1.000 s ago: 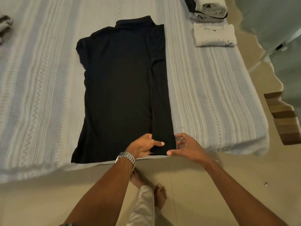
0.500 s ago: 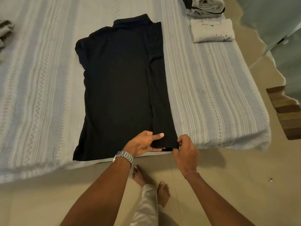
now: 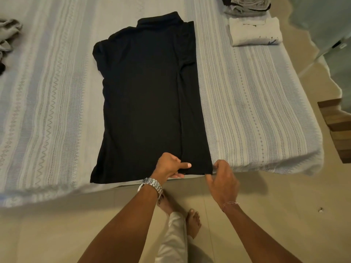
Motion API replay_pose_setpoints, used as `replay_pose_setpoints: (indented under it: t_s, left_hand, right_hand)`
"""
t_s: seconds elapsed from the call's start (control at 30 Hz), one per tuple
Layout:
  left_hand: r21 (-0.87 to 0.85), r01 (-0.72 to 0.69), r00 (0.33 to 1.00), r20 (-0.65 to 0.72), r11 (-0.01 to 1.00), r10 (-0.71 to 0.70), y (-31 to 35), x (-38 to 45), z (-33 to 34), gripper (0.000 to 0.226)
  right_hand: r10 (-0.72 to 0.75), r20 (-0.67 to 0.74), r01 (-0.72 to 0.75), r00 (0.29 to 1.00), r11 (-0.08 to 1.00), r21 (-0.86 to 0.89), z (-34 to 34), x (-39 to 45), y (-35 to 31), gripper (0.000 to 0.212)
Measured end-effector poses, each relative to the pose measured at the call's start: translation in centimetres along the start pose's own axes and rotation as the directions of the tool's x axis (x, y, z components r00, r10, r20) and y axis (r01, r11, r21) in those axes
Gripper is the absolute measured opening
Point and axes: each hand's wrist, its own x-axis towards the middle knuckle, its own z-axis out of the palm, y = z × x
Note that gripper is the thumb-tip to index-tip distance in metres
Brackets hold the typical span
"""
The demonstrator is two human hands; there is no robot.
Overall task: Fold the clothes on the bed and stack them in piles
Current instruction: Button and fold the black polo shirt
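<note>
Black shirt is lying flat on the striped bed, right side folded in, hem at the near edge. Left hand is pinching the hem, thumb on top. Right hand is touching the hem's corner, fingers loosely curled; grip unclear. Folded white garment and a grey pile are sitting far right; crumpled clothes are lying far left.

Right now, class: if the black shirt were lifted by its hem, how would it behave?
The black shirt would probably droop: it lies flat and thin, with soft creases. It looks light. The left hand pinches the hem easily, so it likely bends without resistance.
</note>
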Motion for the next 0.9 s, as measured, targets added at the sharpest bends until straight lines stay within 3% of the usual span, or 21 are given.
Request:
replay_pose_setpoints:
  t_s: [0.13,0.2,0.27,0.37,0.43,0.57,0.67,0.77,0.83,0.9]
  left_hand:
    - [0.469,0.011,0.981,-0.175,0.883,0.08,0.4,-0.4,0.2,0.043]
    - [0.603,0.016,0.979,-0.171,0.797,0.111,1.0,-0.9,-0.1,0.049]
    - [0.681,0.027,0.983,-0.152,0.731,0.105,1.4,-1.2,-0.9,0.053]
    - [0.649,0.05,0.981,-0.173,0.759,0.083,1.3,-1.4,-3.2,0.055]
    - [0.594,0.057,0.953,-0.271,0.803,0.133,0.9,-1.6,-5.3,0.056]
    - [0.526,0.012,0.778,-0.539,0.85,0.323,-1.1,-2.4,-10.1,0.036]
    - [0.505,-0.024,0.634,-0.66,0.863,0.404,-2.8,-2.5,-13.5,0.024]
    - [0.524,0.033,0.567,-0.711,0.851,0.416,-3.8,-1.9,-15.7,0.03]
    - [0.481,0.039,0.565,-0.733,0.876,0.378,-4.4,-1.1,-17.3,0.034]
    - [0.413,-0.01,0.615,-0.716,0.911,0.331,-5.0,-0.2,-18.8,0.034]
  right_hand:
    - [-0.351,0.09,0.358,0.932,0.93,-0.08,-0.2,0.1,0.5,0.054]
    - [-0.434,0.117,0.444,0.893,0.892,-0.086,-0.3,0.6,0.3,0.058]
    - [-0.452,0.145,0.469,0.88,0.875,-0.121,-0.2,1.4,-0.3,0.045]
    - [-0.447,0.134,0.464,0.885,0.872,-0.156,-0.2,2.9,-1.7,0.035]
    - [-0.444,0.091,0.453,0.891,0.883,-0.124,-0.3,3.8,-3.2,0.031]
    - [-0.477,0.142,0.481,0.867,0.876,0.007,0.7,4.7,-7.2,0.027]
    - [-0.525,0.249,0.517,0.814,0.85,0.104,2.3,5.3,-11.5,0.02]
    - [-0.555,0.355,0.526,0.752,0.831,0.184,4.2,7.0,-15.9,0.019]
    - [-0.567,0.392,0.518,0.724,0.823,0.233,6.0,8.6,-19.5,0.02]
    - [-0.574,0.39,0.507,0.72,0.819,0.269,7.9,10.5,-23.3,0.018]
